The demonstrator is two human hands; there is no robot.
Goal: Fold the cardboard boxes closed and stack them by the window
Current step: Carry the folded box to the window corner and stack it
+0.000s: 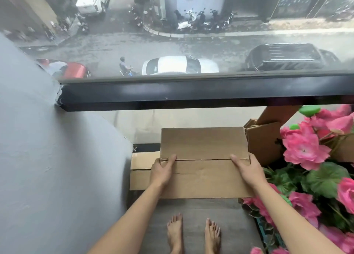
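Cardboard box, flaps folded, sits atop a lower box by the window. Left hand and right hand clamp its sides, fingers curled over the seam. Probably light, stiff: side grips suit.

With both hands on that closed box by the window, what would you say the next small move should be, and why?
Probably lower the top box straight down and square it on the lower box, then let go. The left hand and right hand hold its two ends, its flaps look folded shut, and it sits offset to the right of the box beneath, just short of the window.
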